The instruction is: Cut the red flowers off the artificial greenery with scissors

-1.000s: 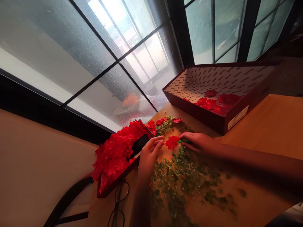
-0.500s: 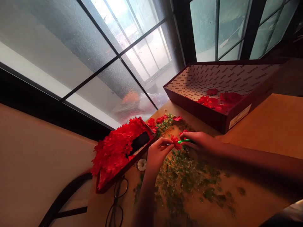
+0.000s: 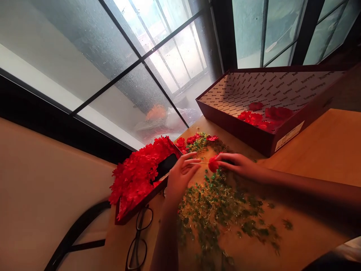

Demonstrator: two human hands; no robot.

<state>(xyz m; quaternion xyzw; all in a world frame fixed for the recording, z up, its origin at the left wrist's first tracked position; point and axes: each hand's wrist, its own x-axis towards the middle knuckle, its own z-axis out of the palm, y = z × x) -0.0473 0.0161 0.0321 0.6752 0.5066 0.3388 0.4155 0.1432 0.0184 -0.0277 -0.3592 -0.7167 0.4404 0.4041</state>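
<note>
Over the table, my right hand pinches a red artificial flower between thumb and fingers. A thin pale stem runs from the flower toward my left hand. My left thumb and fingertips close loosely around the stem's other end, with the remaining fingers slightly spread. Below both hands lies a loose pile of small green and yellow plastic pieces. Beside my left hand, a box heaped with red flower petals holds a dark flat object, partly covered by petals.
A large maroon box with a printed lining stands at the back right, with some red petals inside. Eyeglasses lie at the front left. More red flowers sit near the window. A dark chair arm curves at left.
The green piece at my right fingers no longer shows. My right hand now grips the red flower, and my left hand has shifted left, away from it, along the stem.
</note>
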